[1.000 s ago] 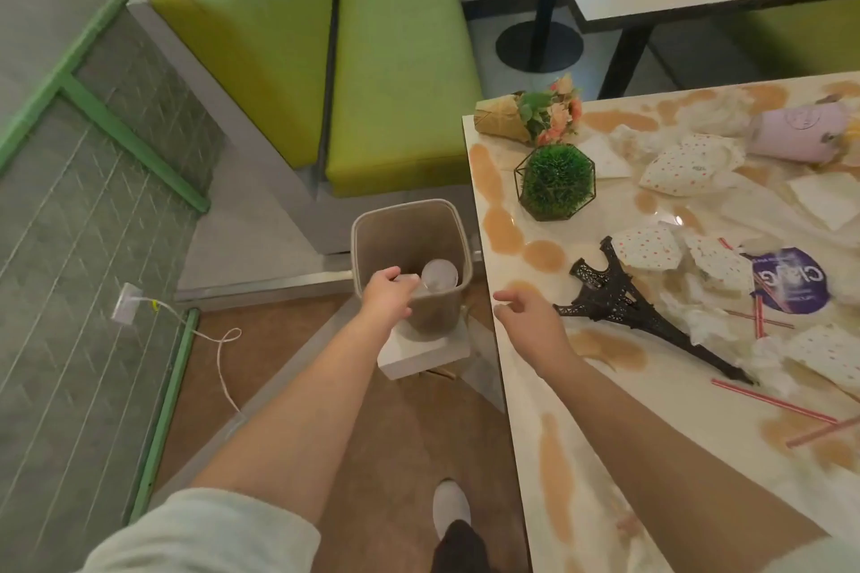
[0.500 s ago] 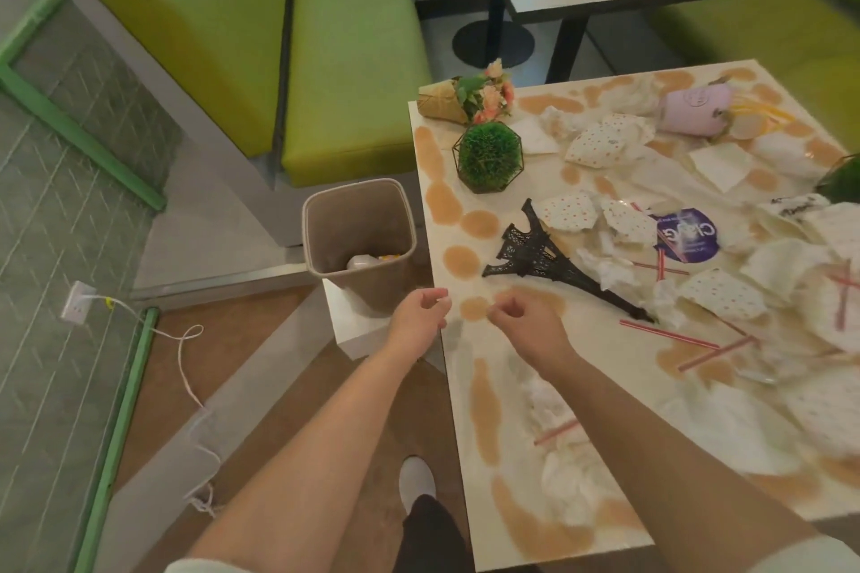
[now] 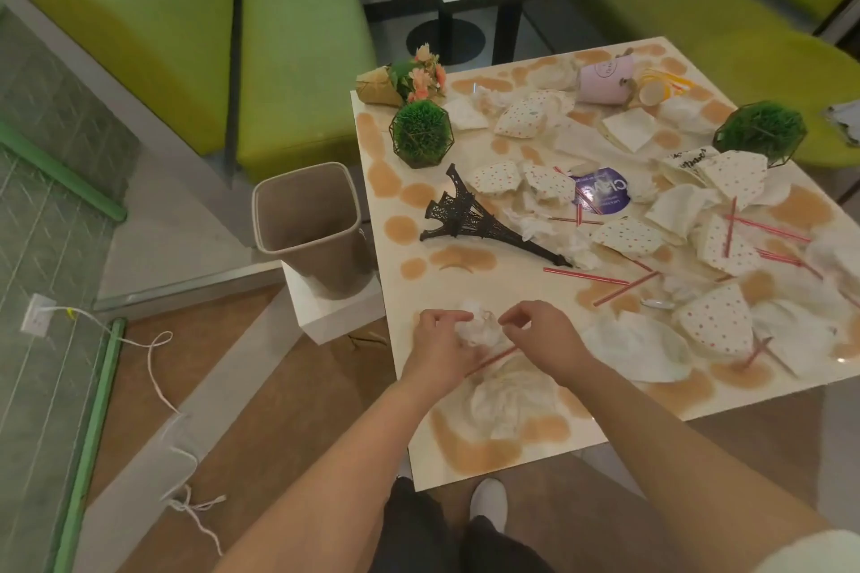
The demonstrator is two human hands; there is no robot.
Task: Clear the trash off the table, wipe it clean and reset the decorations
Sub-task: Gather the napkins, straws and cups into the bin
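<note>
Two bare hands work at the near left corner of the table [image 3: 470, 288], both closed around one crumpled white tissue [image 3: 479, 328].

Left of the fingers, off the table edge:
- Trash bin [image 3: 309, 223]: upright on a white block [image 3: 332, 309], open top, well beyond the left hand and just beside the table's left edge.

At the fingers:
- Left hand [image 3: 440, 347]: fingers curled, pinching the left side of the crumpled tissue.
- Right hand [image 3: 542, 340]: thumb and fingertips drawn together on the tissue's right side. Whether they fully grip it cannot be told.
- Red straw [image 3: 493, 359]: lies slanted just under both hands, touching the tissue.
- Flattened white napkin [image 3: 507, 400]: on the table directly nearer the person than the fingers, between the two forearms.

Beyond the fingers:
- Black tower model [image 3: 474, 219]: lying on its side, apart from both hands.
- Green ball plant [image 3: 421, 133] in a wire frame: upright, farther out.
- Flower bouquet [image 3: 405, 79]: lying at the far left corner.

Right of the fingers:
- White paper plate [image 3: 637, 347]: just beside the right hand.
- Polka-dot napkins [image 3: 716, 316], more straws and tissues: scattered over the tan-stained surface.
- Pink cup [image 3: 605, 81]: tipped over at the far edge.
- Second green plant [image 3: 761, 133]: upright near the right edge.
</note>
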